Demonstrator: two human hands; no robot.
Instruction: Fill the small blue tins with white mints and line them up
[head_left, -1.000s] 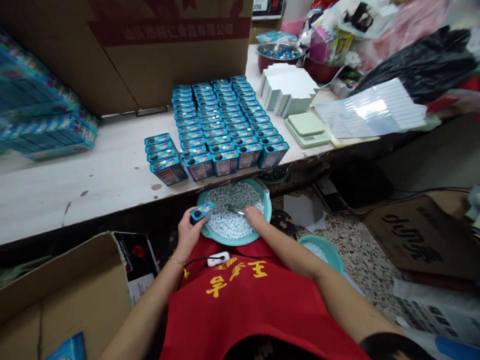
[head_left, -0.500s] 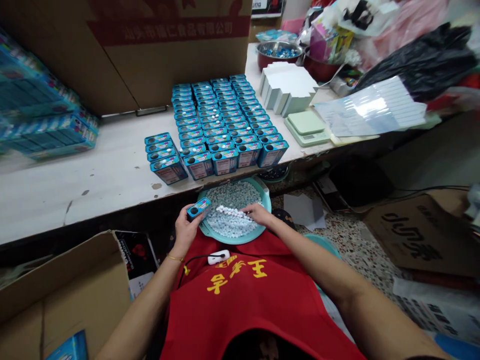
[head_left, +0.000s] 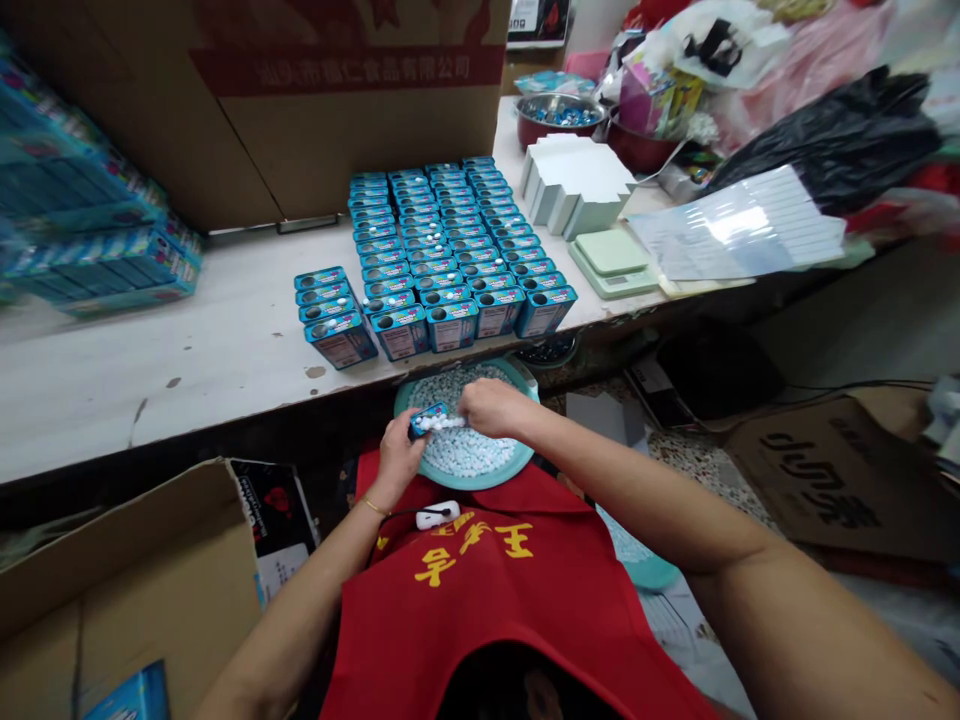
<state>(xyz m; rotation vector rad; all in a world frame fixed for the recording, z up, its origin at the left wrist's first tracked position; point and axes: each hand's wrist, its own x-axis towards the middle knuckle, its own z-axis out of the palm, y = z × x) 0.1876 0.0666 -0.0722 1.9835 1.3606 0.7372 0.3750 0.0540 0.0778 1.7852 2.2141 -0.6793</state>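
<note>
My left hand (head_left: 400, 452) grips a small blue tin (head_left: 430, 411) over the left side of a turquoise basin (head_left: 523, 458). The basin sits at my lap, filled with small white pellets (head_left: 469, 455). In my right hand (head_left: 495, 407) is a scoop (head_left: 454, 422), its fingers closed around the handle. White pellets lie along the scoop and over the tin's top, where the two meet. Most of the scoop is hidden by the pellets and my hand.
Rows of similar blue tins (head_left: 450, 325) stand on the white table (head_left: 247, 365). To their right are stacked white cards (head_left: 577, 170) and a pale green scale (head_left: 613, 262). An open carton (head_left: 150, 560) is at my lower left; a metal bowl (head_left: 559, 115) stands behind.
My right hand has moved left and up, bringing the loaded scoop from over the pellets to the tin. My left hand has shifted slightly right and down with the tin.
</note>
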